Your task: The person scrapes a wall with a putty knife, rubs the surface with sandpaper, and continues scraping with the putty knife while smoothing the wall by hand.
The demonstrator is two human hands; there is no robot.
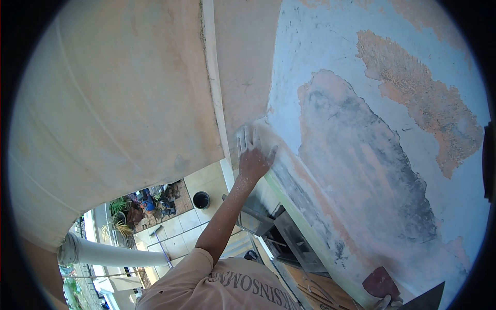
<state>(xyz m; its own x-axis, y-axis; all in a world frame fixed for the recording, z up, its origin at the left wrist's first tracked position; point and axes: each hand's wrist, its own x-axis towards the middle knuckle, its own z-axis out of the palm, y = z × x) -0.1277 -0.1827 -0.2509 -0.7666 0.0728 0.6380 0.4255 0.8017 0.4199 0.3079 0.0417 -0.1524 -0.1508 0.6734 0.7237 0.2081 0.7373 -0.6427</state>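
Observation:
My left hand is spread with its fingers apart against the wall near the corner, its skin dusted white, with nothing in it. At the bottom right, my right hand shows only in part, its fingers closed on a dark red scraper near the wall's lower part. Beside that hand is a dark flat blade-like piece; what holds it is hidden. The pale blue wall carries a large smooth grey and pink patch and a rough peeled patch.
A beige curved surface fills the upper left. Far below are a black bucket on floor tiles, a long-handled broom, potted plants and a white column. Dark metal frames stand below the wall.

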